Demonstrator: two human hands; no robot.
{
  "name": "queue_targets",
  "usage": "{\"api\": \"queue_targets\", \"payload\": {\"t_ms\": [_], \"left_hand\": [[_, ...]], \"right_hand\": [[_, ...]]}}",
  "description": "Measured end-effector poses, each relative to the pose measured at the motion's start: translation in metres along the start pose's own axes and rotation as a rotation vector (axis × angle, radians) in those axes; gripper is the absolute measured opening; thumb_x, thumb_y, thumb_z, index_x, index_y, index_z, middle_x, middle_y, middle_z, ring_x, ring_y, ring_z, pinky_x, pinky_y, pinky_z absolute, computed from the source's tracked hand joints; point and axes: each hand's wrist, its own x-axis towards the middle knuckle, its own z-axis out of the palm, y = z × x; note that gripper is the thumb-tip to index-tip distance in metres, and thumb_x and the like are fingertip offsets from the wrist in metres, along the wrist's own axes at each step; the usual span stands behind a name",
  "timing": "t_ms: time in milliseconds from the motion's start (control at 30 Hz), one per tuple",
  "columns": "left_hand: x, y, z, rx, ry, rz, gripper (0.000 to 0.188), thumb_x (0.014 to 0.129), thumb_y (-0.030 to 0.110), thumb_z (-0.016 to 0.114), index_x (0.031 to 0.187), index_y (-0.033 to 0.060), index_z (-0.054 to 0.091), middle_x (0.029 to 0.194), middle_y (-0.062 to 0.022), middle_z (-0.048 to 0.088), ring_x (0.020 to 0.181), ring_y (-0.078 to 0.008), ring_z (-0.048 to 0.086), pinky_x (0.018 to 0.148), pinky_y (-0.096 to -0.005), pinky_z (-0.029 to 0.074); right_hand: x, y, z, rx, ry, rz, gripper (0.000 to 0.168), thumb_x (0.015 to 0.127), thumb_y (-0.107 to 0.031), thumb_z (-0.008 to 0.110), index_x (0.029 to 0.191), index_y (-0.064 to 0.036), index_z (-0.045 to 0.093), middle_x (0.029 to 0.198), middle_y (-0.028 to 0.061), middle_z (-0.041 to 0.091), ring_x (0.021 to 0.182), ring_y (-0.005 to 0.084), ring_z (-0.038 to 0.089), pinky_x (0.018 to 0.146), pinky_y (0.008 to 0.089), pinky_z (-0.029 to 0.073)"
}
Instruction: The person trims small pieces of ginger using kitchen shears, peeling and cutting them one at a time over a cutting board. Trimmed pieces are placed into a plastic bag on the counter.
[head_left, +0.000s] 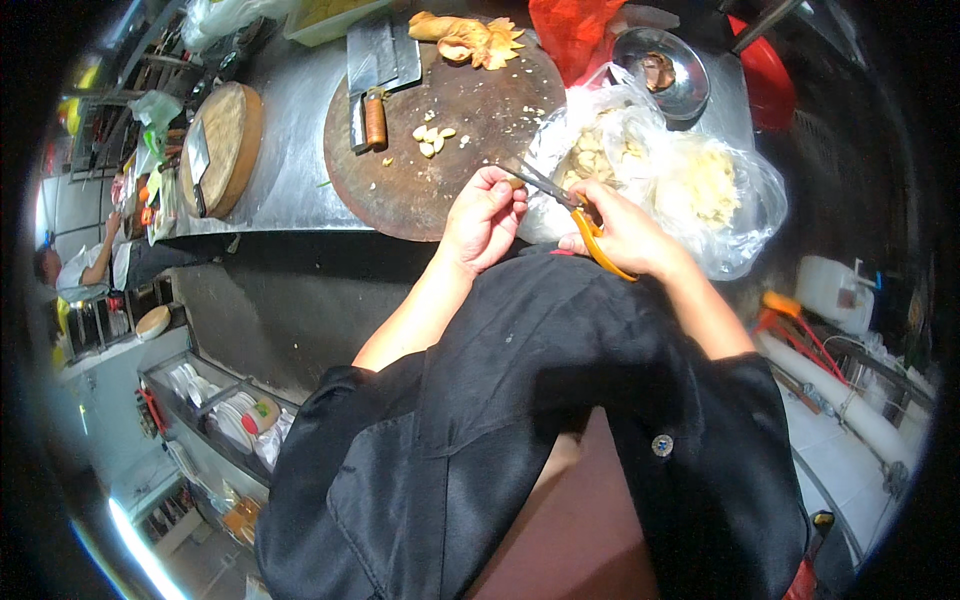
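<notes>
My left hand (487, 217) pinches a small brownish piece, probably a garlic clove (514, 182), between thumb and fingertips. In my right hand (626, 232) are scissors (589, 229) with orange handles, their dark blades reaching to the clove. Beyond my left hand, several pale peeled garlic cloves (430, 139) lie on a round wooden chopping block (420, 195) among small scraps. Two cleavers (375, 120) rest on its left side, one with a wrapped handle. A yellowish piece of meat, perhaps poultry (472, 41), lies at its far edge. Clear plastic bags of pale cloves (592, 154) and shredded pale food (701, 184) sit at the right.
On the metal counter (292, 150), a second round block (240, 150) at the left carries a knife (198, 161). A metal bowl (679, 82) and a red plastic bag (574, 34) stand at the back right. Another person (90, 262) is at the far left.
</notes>
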Motion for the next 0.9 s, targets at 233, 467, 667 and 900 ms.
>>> {"api": "queue_targets", "payload": {"t_ms": [233,467,667,900], "left_hand": [[0.007,-0.017,0.002,0.091,-0.006,-0.013,0.013,0.093,0.000,0.060,0.105,0.0031,0.060,0.096,-0.0068,0.063,0.083,-0.0173,0.060,0.078,-0.0287,0.051],[0.009,-0.036,0.003,0.121,0.139,-0.184,0.006,0.094,0.000,0.061,0.098,0.0027,0.058,0.093,-0.0098,0.064,0.082,-0.0195,0.062,0.078,-0.0301,0.055],[0.013,-0.056,0.002,0.045,0.216,-0.323,0.004,0.095,0.002,0.061,0.098,0.0020,0.059,0.092,-0.0086,0.063,0.083,-0.0182,0.064,0.079,-0.0271,0.057],[0.014,-0.067,-0.001,0.069,0.281,-0.407,0.008,0.096,0.003,0.060,0.103,0.0001,0.057,0.094,-0.0086,0.064,0.085,-0.0174,0.066,0.081,-0.0257,0.059]], "right_hand": [[-0.014,-0.002,-0.008,-0.046,-0.038,0.057,0.064,0.078,-0.033,0.084,0.124,-0.003,0.051,0.107,0.0160,0.060,0.094,0.0254,0.060,0.083,0.0368,0.049],[-0.035,0.023,-0.002,0.032,-0.081,0.196,0.052,0.084,-0.032,0.080,0.117,-0.002,0.055,0.094,0.0148,0.061,0.086,0.0224,0.057,0.079,0.0346,0.049],[-0.051,0.044,0.010,0.077,-0.022,0.283,0.046,0.086,-0.032,0.078,0.110,0.000,0.058,0.086,0.0124,0.061,0.080,0.0196,0.057,0.077,0.0342,0.049],[-0.054,0.062,0.006,0.066,-0.127,0.364,0.034,0.089,-0.030,0.075,0.096,0.001,0.063,0.083,0.0081,0.062,0.080,0.0137,0.056,0.074,0.0301,0.048]]}}
